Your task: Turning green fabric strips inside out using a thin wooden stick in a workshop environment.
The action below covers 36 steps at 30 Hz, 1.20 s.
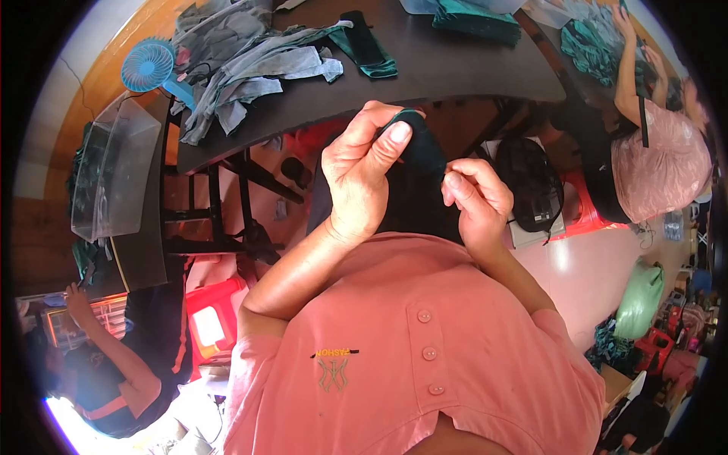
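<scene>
My left hand (362, 173) clamps top of dark cloth (419, 174), thumb over edge. My right hand (476, 199) pinches cloth's right edge. Cloth just below dark table (455, 68). Step, I judge: working edge; next needs fingers sliding along it.

Dark cloth (422, 171) — bunched, hanging, held at chest

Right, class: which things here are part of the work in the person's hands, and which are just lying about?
In hand:
left hand
right hand
dark cloth

Lying about:
grey clothes pile
blue fan
clear bin
black bag
</scene>
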Available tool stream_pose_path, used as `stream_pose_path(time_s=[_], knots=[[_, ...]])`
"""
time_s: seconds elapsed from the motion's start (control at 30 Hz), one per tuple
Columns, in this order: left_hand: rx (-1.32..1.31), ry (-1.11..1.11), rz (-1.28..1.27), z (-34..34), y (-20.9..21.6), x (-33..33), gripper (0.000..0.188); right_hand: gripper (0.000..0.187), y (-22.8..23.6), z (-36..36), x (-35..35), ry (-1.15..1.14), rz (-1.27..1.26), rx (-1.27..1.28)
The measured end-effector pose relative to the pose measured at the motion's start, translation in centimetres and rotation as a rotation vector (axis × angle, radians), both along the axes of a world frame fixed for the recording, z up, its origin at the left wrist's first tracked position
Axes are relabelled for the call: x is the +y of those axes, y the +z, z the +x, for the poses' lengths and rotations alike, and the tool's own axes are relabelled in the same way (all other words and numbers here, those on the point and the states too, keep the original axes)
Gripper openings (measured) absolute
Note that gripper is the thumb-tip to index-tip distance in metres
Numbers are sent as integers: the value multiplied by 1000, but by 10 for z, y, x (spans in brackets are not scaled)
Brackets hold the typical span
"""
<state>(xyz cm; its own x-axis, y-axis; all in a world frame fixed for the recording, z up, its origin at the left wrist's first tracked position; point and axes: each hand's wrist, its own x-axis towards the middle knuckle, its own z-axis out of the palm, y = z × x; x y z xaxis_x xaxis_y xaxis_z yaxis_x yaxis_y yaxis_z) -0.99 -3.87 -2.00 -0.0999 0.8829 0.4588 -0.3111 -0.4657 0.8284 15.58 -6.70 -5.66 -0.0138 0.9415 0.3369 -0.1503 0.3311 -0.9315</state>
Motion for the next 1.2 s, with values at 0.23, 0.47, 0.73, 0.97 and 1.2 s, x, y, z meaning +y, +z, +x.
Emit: stream_pose_path(time_s=[0.23, 0.47, 0.73, 0.97, 1.2], knots=[[472, 258, 46, -18, 14, -4, 31, 8, 0, 7, -4, -108, 25, -138], [156, -134, -147, -21, 28, -15, 25, 10, -2, 6, -1, -157, 224, -285], [183, -168, 15, -27, 16, -9, 17, 16, 9, 12, -1, 130, -68, -252], [229, -191, -44, -36, 18, -14, 18, 13, 7, 11, -3, 115, -73, -186], [110, -292, -211, -34, 22, -17, 19, 13, 7, 10, -4, 36, 27, -284]])
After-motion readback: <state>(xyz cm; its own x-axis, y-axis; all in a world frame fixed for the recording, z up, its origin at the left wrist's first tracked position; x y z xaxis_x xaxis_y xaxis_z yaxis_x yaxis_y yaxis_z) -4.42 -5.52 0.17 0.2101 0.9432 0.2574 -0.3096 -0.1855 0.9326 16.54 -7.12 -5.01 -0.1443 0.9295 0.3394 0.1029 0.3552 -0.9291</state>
